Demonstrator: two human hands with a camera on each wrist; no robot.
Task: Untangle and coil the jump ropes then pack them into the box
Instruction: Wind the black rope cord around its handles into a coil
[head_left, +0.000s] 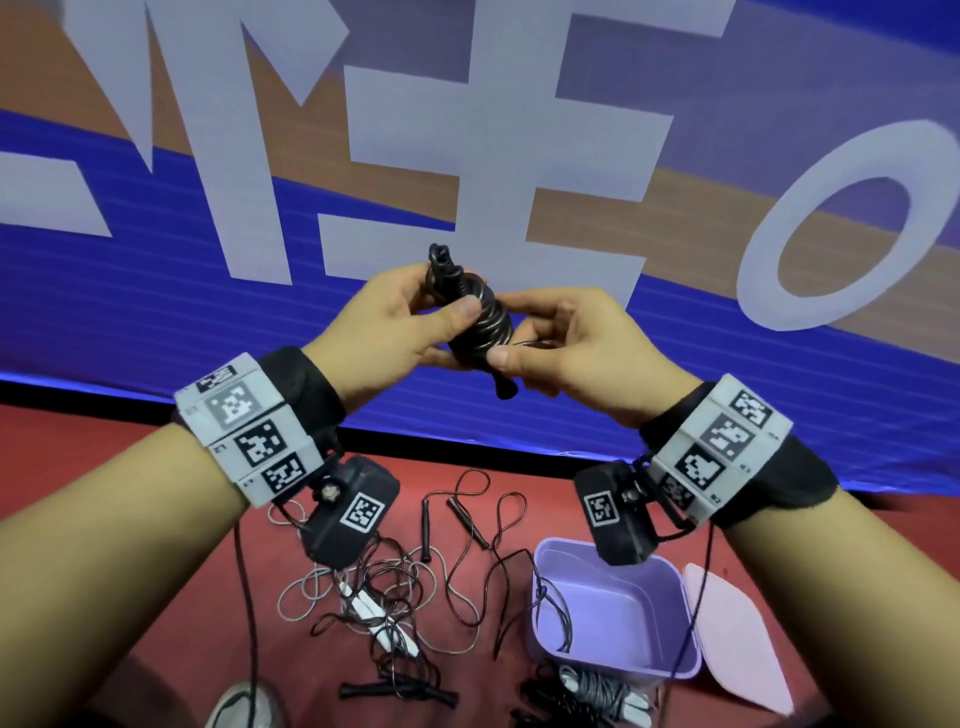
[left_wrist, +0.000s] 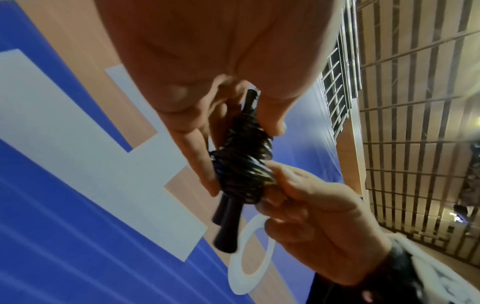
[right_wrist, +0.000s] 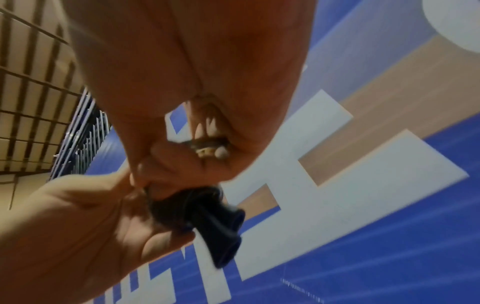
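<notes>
Right now I have the black jump rope (head_left: 475, 312) raised in front of me, well above the floor, so both hands can work round it and the last turns stay tight over the paired handles (left_wrist: 225, 224). My left hand (head_left: 400, 325) is curled round the upper part of the bundle, thumb pressing across the wraps to keep them from springing loose. My right hand (head_left: 566, 345) pinches the lower side of the coil between thumb and fingers, and seems to have the loose end of the cord; the right wrist view is too blurred to say exactly how that end runs. Neither hand is slack; both are closed on the same rope. I judge this one nearly wound and ready to go down. Below me the purple box (head_left: 670, 670) stands open on the red floor (head_left: 130, 545), its lid (head_left: 737, 634) just beside it, with a tangle of ropes (head_left: 395, 587) near its left side not yet sorted.
</notes>
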